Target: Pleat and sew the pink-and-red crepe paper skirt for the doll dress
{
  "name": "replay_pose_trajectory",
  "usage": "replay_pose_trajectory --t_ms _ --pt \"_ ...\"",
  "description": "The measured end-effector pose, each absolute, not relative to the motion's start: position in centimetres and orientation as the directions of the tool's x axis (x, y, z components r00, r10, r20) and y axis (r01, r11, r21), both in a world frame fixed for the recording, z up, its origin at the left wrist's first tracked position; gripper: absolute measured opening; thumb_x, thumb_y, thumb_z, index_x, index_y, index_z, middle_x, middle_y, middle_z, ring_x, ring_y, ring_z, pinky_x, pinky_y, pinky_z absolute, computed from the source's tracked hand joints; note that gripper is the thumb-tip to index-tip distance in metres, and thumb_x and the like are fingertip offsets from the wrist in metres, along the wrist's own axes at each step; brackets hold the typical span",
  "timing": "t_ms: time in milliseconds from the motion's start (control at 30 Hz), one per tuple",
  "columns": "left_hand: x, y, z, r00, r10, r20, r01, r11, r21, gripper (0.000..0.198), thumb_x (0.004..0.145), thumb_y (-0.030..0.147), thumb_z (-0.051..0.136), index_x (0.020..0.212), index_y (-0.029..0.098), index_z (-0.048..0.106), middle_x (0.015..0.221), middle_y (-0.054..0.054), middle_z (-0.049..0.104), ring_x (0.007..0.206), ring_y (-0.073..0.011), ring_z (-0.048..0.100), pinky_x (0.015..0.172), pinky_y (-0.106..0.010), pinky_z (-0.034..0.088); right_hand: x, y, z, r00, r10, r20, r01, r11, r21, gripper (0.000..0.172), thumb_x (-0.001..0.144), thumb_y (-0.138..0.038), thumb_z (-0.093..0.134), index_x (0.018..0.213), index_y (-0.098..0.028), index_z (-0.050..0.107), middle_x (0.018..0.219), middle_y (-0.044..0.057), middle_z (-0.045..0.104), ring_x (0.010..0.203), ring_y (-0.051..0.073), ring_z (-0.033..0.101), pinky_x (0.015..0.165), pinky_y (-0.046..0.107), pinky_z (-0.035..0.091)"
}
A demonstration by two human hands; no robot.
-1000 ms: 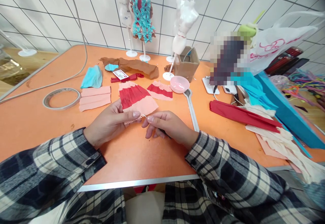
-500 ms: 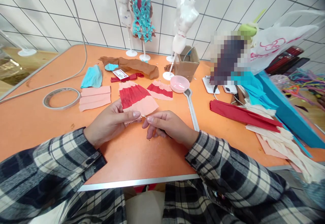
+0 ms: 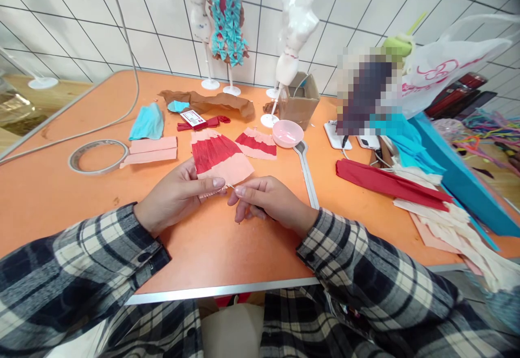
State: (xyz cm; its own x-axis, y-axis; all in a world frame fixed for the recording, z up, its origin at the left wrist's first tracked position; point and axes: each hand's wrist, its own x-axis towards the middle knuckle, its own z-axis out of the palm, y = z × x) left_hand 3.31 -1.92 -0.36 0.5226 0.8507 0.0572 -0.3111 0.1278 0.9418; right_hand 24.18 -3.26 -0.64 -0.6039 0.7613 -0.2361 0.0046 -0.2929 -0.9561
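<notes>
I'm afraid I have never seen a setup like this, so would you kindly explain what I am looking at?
There is no machine: these are a person's bare hands, seen by one head-worn camera looking forward and down. The left hand holds a pink-and-red piece near its lower edge. The right hand pinches a thin white item beside that edge, too small to identify. On the orange table lie a ring-shaped roll, pink sheet and folded red material, with a pink bowl beyond the hands. Small dress forms stand near the tiled wall.
</notes>
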Motion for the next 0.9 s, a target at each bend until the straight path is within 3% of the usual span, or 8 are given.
replay_pose_trajectory --t_ms 333,733,900 --pt "3.31 -1.88 -0.47 0.526 0.849 0.046 -0.305 0.138 0.942 0.017 0.082 0.018 0.077 0.095 0.014 0.067 0.079 -0.004 0.072 0.071 -0.0171 0.066 0.071 -0.03 0.055 24.18 -3.19 -0.87 -0.614 0.763 -0.2 -0.009 -0.261 -0.965 0.036 0.088 -0.049 0.067 0.087 -0.014 0.072 0.066 0.003 0.073 0.045 0.006 0.041 0.054 0.022 0.039" --pt "2.89 -1.87 -1.01 0.442 0.896 -0.046 -0.314 0.202 0.928 0.032 0.077 0.019 0.082 0.105 0.014 0.068 0.095 -0.007 0.075 0.079 -0.0163 0.066 0.072 -0.027 0.057 24.34 -3.24 -0.62 -0.617 0.75 -0.239 0.051 -0.265 -0.963 0.033 0.091 -0.045 0.066 0.088 -0.013 0.074 0.066 0.004 0.072 0.048 0.007 0.044 0.051 0.021 0.037" --pt "2.99 -1.88 -0.79 0.483 0.875 0.013 -0.331 0.169 0.928 0.023 0.081 0.019 0.077 0.102 0.014 0.069 0.09 -0.007 0.075 0.074 -0.0171 0.066 0.066 -0.029 0.058 24.28 -3.23 -0.87 -0.616 0.753 -0.233 0.054 -0.254 -0.966 0.033 0.092 -0.045 0.065 0.092 -0.014 0.074 0.068 0.003 0.073 0.047 0.006 0.045 0.056 0.023 0.042"
